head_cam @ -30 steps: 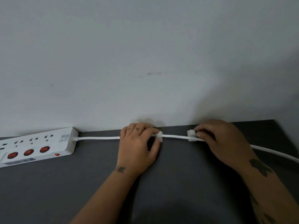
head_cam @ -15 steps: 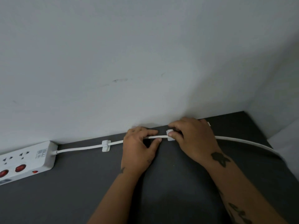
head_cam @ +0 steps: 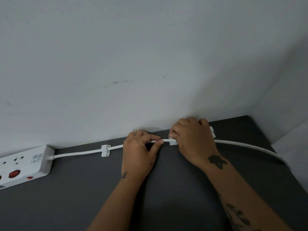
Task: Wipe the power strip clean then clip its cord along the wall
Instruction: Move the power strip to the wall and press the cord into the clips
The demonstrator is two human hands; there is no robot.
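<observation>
A white power strip with red switches lies at the left on the dark surface, against the wall. Its white cord runs right along the wall's foot and through a white clip. My left hand pinches the cord between thumb and fingers. Just to its right, my right hand presses on a second white clip that holds the cord. A third clip peeks out behind my right hand. Past it the cord curves off to the right.
The pale wall rises straight behind the cord. A side wall closes the corner at the right. The dark surface ends at a right edge where the cord drops away.
My left hand let go of the first clip and slid right along the cord; that clip now stands alone. My right hand stayed on the second clip. The view panned right.
</observation>
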